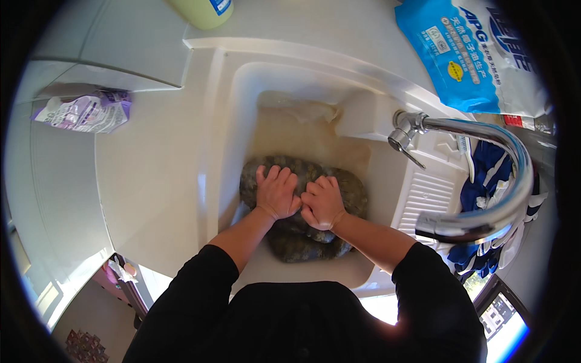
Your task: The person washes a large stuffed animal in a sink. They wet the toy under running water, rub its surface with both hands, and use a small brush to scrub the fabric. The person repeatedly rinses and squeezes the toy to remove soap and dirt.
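Note:
A dark, patterned, soaked cloth item lies bunched in a white laundry sink, partly in murky brownish water. My left hand presses on its upper left part with the fingers bent. Close beside it, my right hand rests on the cloth's middle right, its fingers curled. The hands nearly touch at the thumbs. Whether either hand pinches any fabric is hidden under the fingers and palms.
A chrome faucet arches over the ribbed washboard at the right. Dark blue and white cloths lie beyond it. A blue and white detergent bag, a yellowish bottle and a purple pouch stand or lie around the sink.

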